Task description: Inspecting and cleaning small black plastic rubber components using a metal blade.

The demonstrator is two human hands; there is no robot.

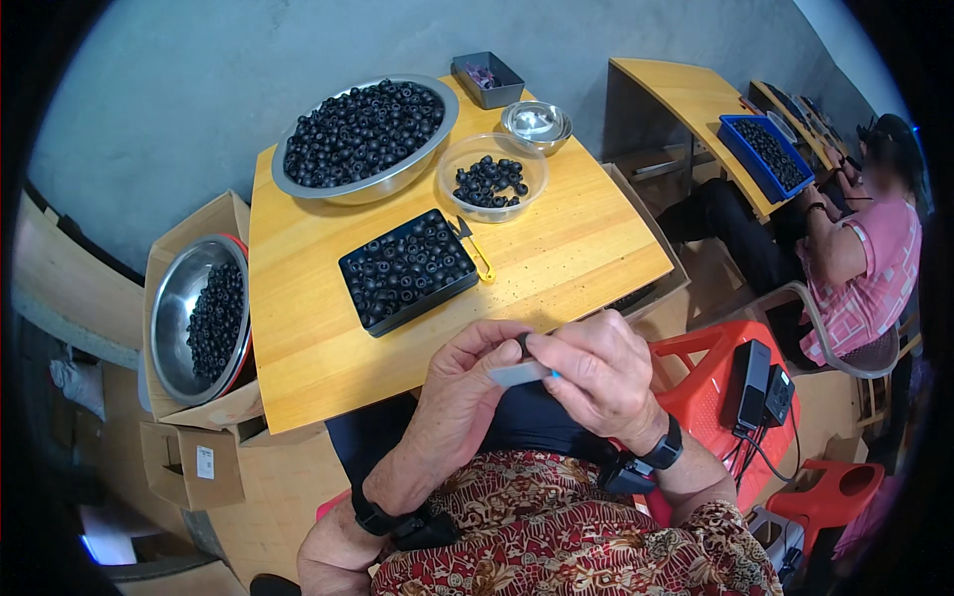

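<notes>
Both hands meet just off the near edge of the table point(298, 377), above the lap. The left hand point(467, 387) pinches a small dark bead point(524, 345) between thumb and fingertips, and the right hand point(596, 372) grips a thin pale strip point(522, 373) with a blue tip, pressed up under the bead; both hands are closed on their items, neither is slack. Judged from the hold, the bead is brought close to the body so that the strip can be worked against it with fine control. Both wrists are bent inward, knuckles up, forearms entering from the lower edge, each with a dark wristband. On the table, a black tray point(407, 270) filled with beads lies nearest the hands, presumably within easy reach. Just right of the tray lies a yellow tool point(477, 250). Farther off stands a clear bowl point(492, 179) partly filled with beads, and on the far left a large steel bowl point(366, 139) heaped with them. A small steel bowl point(537, 124) and a grey bin point(487, 79) stand at the far edge. Left of the table, a steel basin point(199, 318) of beads rests on a carton point(194, 397). At far right another person point(865, 258) sits at a separate table with a blue tray point(765, 154).
</notes>
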